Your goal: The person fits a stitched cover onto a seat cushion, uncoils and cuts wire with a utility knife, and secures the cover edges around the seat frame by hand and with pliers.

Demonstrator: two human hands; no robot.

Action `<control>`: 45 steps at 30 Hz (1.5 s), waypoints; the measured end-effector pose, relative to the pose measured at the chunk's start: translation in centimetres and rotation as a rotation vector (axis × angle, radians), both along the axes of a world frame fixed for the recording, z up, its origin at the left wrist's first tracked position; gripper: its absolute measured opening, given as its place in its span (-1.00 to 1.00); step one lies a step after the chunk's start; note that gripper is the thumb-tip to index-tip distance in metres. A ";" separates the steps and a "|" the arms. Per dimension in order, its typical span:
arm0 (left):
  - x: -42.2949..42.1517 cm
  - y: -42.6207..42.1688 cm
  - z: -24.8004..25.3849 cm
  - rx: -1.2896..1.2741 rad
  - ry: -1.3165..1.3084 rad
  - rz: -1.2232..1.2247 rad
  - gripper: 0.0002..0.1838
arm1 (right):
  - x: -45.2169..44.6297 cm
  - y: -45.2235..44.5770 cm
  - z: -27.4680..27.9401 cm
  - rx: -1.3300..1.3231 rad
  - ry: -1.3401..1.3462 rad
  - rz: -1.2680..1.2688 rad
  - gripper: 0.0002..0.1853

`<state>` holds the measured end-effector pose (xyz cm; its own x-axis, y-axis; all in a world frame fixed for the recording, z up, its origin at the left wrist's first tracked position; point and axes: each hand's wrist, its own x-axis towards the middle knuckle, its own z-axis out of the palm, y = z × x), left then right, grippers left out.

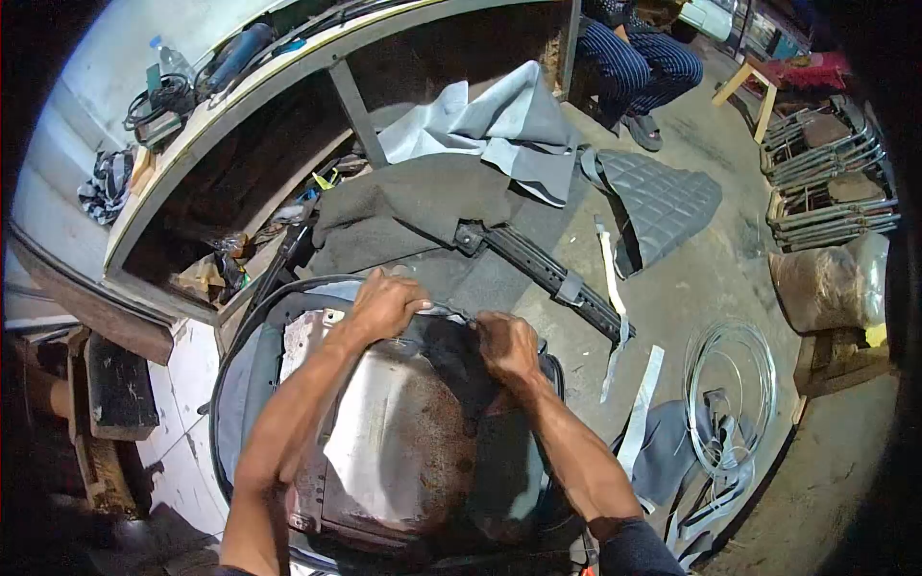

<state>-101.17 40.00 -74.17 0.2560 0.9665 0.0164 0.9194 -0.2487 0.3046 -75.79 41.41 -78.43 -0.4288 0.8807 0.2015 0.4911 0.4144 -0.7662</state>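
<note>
An upturned seat cushion, its rusty metal pan (418, 446) facing up, lies in front of me with a dark cover (252, 370) around its rim. At the far edge, my left hand (387, 305) has its fingers curled over the cover's border. To its right, my right hand (507, 348) pinches the same border, thumb and fingers closed together. Between the two hands the dark edge material bunches up. What lies under the fingertips is partly hidden. A black metal seat rail (552, 274) rests on the floor beyond my right hand.
Grey sheet material (499, 130) and a quilted grey piece (663, 206) lie beyond the cushion. At right are a wire coil (771, 384), pale strips (642, 408) and stacked metal frames (831, 216). A low shelf (216, 144) curves along the left. A person in striped trousers (634, 62) sits behind.
</note>
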 end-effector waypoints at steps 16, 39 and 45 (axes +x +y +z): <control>5.3 0.1 -0.5 0.031 -0.080 0.040 -0.74 | 1.6 -1.2 0.0 0.205 -0.187 -0.177 -0.89; 4.5 1.3 0.2 -0.058 -0.079 0.052 -0.78 | 2.3 -0.1 -1.3 0.217 -0.068 -0.079 -0.86; 6.8 0.5 -0.5 -0.116 -0.167 0.068 -0.78 | 3.4 -1.5 1.3 0.251 -0.303 -0.153 -0.90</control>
<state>-94.39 40.50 -74.64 0.1935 0.9793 -0.0593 0.8670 -0.1424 0.4775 -72.40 39.88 -77.16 -0.3700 0.8782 0.3032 0.7487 0.4751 -0.4623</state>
